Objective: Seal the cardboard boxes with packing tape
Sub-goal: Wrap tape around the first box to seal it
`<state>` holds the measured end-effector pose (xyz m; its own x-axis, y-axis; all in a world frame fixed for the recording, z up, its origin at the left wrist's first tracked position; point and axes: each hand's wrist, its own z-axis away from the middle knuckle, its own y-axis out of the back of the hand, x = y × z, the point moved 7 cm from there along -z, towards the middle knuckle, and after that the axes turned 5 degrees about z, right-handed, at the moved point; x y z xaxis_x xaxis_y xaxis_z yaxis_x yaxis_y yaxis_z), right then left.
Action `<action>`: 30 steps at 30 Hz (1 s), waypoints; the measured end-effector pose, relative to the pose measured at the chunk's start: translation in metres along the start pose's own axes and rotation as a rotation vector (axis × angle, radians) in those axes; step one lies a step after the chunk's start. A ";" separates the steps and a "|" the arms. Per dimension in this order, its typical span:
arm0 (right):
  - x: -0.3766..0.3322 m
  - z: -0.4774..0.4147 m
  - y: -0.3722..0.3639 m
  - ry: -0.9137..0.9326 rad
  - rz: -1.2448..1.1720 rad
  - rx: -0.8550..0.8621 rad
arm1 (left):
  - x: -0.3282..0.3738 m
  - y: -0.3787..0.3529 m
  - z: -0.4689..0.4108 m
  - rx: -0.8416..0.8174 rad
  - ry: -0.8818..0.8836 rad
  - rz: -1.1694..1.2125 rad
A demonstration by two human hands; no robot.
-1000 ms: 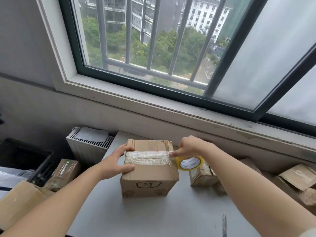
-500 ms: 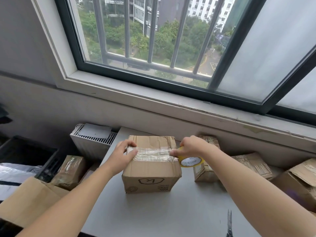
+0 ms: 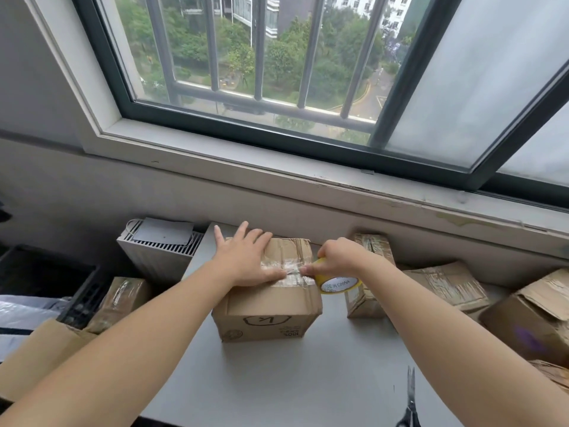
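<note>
Cardboard: one box (image 3: 268, 303) at centre frame on the table (image 3: 308, 380), with at least three other boxes (image 3: 446, 285) to the right. One yellow roll (image 3: 337, 283) reads "MADE IN CHINA". My left hand (image 3: 243, 260) presses flat on the box top, fingers spread. My right hand (image 3: 335, 257) grips the roll at the box's right edge.

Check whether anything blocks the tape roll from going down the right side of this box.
Nothing visible does. The right hand holds the tape roll at the top right edge of the box; a smaller box stands beside, with bare table between.
</note>
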<state>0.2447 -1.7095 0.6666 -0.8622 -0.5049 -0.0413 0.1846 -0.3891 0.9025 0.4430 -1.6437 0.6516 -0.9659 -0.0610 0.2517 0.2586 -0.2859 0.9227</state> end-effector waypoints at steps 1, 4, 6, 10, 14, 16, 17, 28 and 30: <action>0.002 0.000 -0.001 -0.005 -0.008 0.005 | 0.005 0.001 -0.003 0.002 -0.013 -0.031; 0.004 -0.001 -0.006 -0.017 -0.053 0.026 | 0.006 0.004 -0.005 0.055 -0.040 -0.118; 0.003 -0.001 -0.006 -0.011 -0.071 0.032 | 0.005 0.002 -0.003 0.097 -0.062 -0.162; 0.003 0.000 -0.006 -0.003 -0.080 0.027 | 0.011 -0.011 0.004 0.116 -0.130 -0.188; 0.001 0.003 -0.003 -0.021 -0.090 0.025 | 0.009 -0.013 0.001 0.067 -0.097 -0.220; 0.002 0.004 -0.002 -0.031 -0.093 0.027 | 0.013 -0.013 0.005 0.054 -0.068 -0.226; 0.002 0.004 -0.002 -0.037 -0.095 0.030 | 0.018 -0.014 0.011 0.052 -0.074 -0.216; -0.001 0.006 -0.001 -0.053 -0.098 0.042 | 0.071 -0.053 0.051 -0.031 -0.287 -0.128; -0.001 0.009 0.000 -0.051 -0.114 0.043 | 0.067 -0.050 0.052 -0.039 -0.316 -0.117</action>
<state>0.2414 -1.7020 0.6703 -0.8993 -0.4194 -0.1237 0.0646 -0.4073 0.9110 0.3662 -1.5839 0.6376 -0.9349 0.2719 0.2281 0.1393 -0.3098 0.9405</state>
